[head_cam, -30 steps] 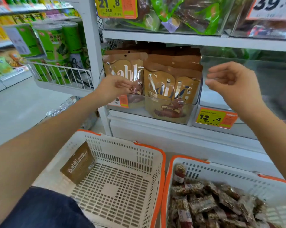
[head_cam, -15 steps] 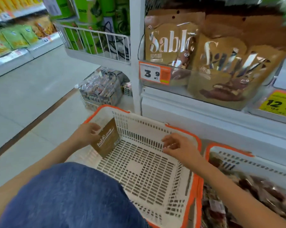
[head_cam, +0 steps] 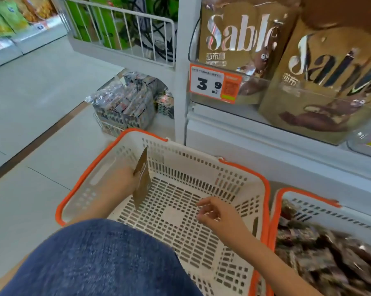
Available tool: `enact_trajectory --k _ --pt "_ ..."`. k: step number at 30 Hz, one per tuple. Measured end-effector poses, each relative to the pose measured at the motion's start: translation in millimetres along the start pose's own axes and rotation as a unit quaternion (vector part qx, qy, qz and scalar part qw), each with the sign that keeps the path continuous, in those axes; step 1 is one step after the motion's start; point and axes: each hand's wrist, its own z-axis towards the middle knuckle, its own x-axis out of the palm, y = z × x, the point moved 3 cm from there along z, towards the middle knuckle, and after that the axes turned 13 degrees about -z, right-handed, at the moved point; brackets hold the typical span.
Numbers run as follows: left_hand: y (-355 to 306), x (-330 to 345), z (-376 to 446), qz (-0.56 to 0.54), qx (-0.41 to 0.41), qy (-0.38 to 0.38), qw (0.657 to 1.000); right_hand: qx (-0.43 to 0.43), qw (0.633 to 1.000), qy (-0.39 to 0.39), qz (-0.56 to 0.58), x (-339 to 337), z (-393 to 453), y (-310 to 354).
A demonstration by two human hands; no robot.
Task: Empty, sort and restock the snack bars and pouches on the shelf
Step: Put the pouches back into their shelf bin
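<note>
1. Two white baskets with orange rims stand on the floor below the shelf point(head_cam: 265, 133). The left basket point(head_cam: 240, 189) holds both hands; the right basket point(head_cam: 304, 197), just right of the right grip, is full of blurred snack bars point(head_cam: 321, 253).
2. Two large brown Sablé pouches show on the shelf, above and beyond both grips: one point(head_cam: 233, 35) behind the price tag point(head_cam: 215, 83), one point(head_cam: 321, 82) further right.
3. One small brown pouch point(head_cam: 141, 178) is inside the left basket, near its left wall.
4. The left hand point(head_cam: 120, 184) has its grip closed on this pouch, which now stands edge-on; half a second ago it showed its flat face.
5. The right hand point(head_cam: 218, 214) hovers over the basket floor, grip open, fingers loosely curled, nearer to the person than before.
</note>
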Motion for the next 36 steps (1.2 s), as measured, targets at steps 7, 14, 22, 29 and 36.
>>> enact_trajectory --k 7,14,22,29,36 --pt "-157 -79 -63 -0.279 -0.067 0.152 0.946 -0.114 0.988 -0.103 0.033 -32 -30 86" --pt "-275 -127 -154 -0.321 0.053 0.184 0.928 -0.165 0.895 -0.403 0.094 -110 -75 108" --pt "-255 -146 -154 -0.304 0.117 -0.084 0.942 -0.134 0.85 -0.473 0.187 -198 -64 98" --pt "-289 -141 -115 -0.384 0.251 0.015 0.889 -0.259 0.804 -0.488 0.218 -256 -32 169" --pt "-282 -143 -49 -0.444 0.226 -0.092 0.862 -0.29 0.82 -0.458 0.182 -272 27 198"
